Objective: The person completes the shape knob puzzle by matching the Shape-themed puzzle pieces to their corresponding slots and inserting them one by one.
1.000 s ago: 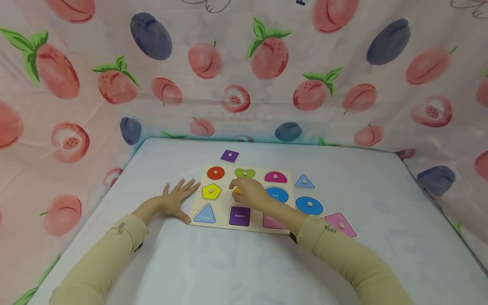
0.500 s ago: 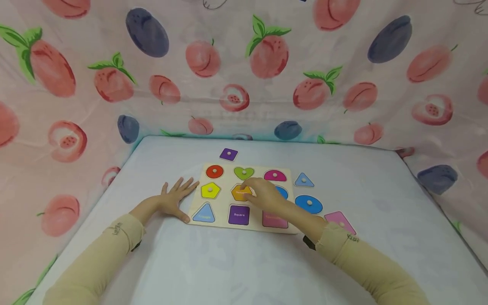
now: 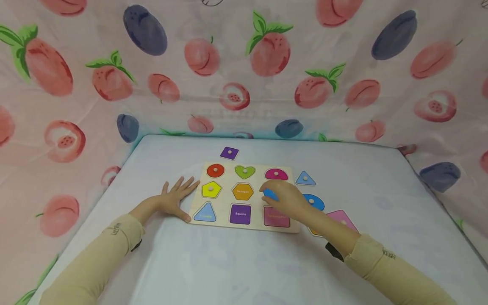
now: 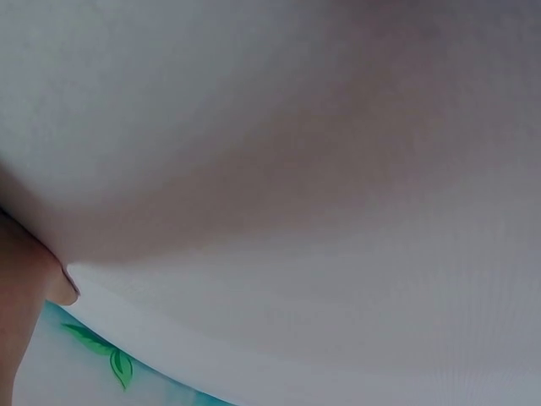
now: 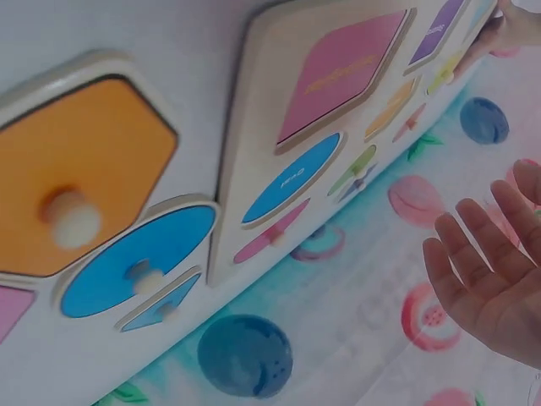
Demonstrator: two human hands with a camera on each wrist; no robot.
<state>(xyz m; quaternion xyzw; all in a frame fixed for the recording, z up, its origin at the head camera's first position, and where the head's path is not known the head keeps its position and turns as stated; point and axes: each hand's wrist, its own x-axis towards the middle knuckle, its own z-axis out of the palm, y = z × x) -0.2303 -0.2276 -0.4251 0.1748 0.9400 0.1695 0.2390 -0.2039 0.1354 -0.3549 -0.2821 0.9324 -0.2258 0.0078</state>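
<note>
As the right hand, loosely bent and holding nothing, is shifted from the hexagon slot to the oval slot, both are left unfilled. Left hand: spread wide at the board's left edge. In board: circle, heart, semicircle, pentagon are seated; triangle slot, square slot, rectangle slot bare. Outside are laid: purple square, blue triangle, blue oval, pink rectangle, orange hexagon.
</note>
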